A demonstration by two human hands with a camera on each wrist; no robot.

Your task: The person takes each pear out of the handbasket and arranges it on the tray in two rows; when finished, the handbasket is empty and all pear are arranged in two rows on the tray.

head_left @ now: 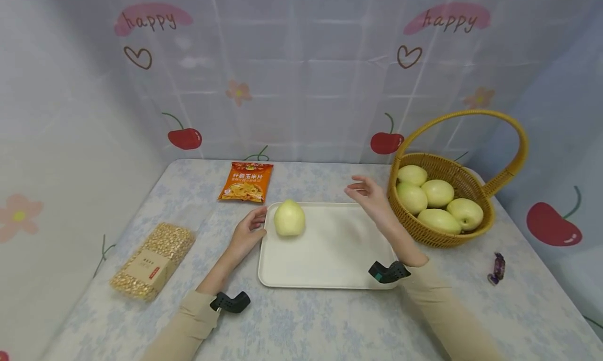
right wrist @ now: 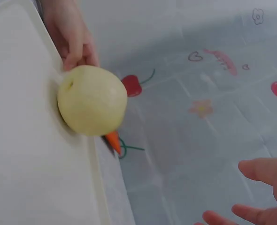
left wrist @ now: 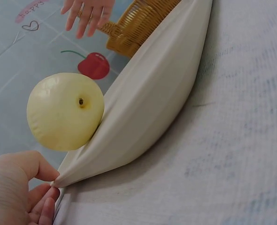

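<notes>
Pale fruit (head_left: 289,219) sits mid-frame, just right of the left hand (head_left: 246,232); that one's pinching the tray (head_left: 325,261). Right hand (head_left: 373,200), centre-right, hangs farther off, empty.

Tray (head_left: 339,256): smooth, plastic-looking, with a soft sheen. Fruit (head_left: 289,218) upon it: smooth, waxy skin, faintly glossy. Basket (head_left: 430,239): wicker-like weave, ridged, slightly shiny from where I stand. Orange packet (head_left: 246,182): glossy, creased film. Grain bag (head_left: 167,239): clear, shiny plastic; its label (head_left: 145,267), matt and paper-like. Purple sweet (head_left: 499,267): shiny, twisted wrapper. Backdrop (head_left: 306,89): thin, creased sheeting, slightly lustrous. Table cover (head_left: 301,324): matt, cloth-like. Sleeves (head_left: 438,303): matt cloth.
</notes>
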